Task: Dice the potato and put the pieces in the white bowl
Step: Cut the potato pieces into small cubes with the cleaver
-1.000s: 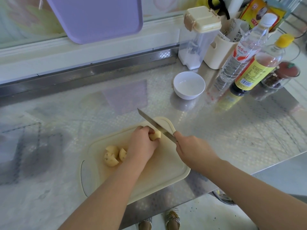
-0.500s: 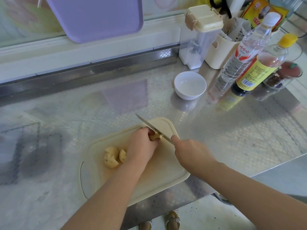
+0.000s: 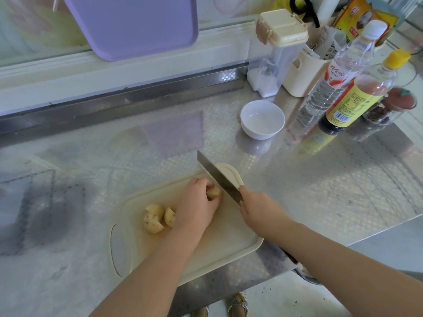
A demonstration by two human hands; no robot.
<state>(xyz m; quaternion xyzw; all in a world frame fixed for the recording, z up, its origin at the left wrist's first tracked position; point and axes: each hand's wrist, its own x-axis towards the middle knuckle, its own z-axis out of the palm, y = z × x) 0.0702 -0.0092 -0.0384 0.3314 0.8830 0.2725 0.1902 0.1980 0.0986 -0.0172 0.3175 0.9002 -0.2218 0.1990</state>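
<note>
The steel counter [image 3: 320, 191] is the widest surface, its sheet embossed with a fine chequered grain and glossy enough to mirror what stands on it. A smooth lavender board [image 3: 137, 24] with rounded corners leans against the wall behind. Near the front edge lies a cream plastic cutting board [image 3: 229, 236], rectangular with a raised rim and an oval grip slot at its left end.

At the back right stand a clear container [image 3: 272, 65] with a clip-on cream lid, a ribbed clear bottle [image 3: 338, 72] whose red-and-white label carries red characters too blurred to read, and a yellow-capped bottle [image 3: 357, 97] with a yellow label and a barcode.

The white bowl [image 3: 262, 118], round and glazed, sits on the counter beyond the cutting board, well apart from it, holding no potato.

The right hand [image 3: 261, 209] is wrapped round the handle of the knife [image 3: 217, 177]; its flat grey rectangular blade slants over the board's far corner. The left hand [image 3: 196, 202] curls its fingers over a pale yellow potato piece [image 3: 215, 192], pinning it to the board just beside the blade. Two more cut chunks [image 3: 154, 217], peeled and speckled with dark eyes, lie on the board to the left of that hand.
</note>
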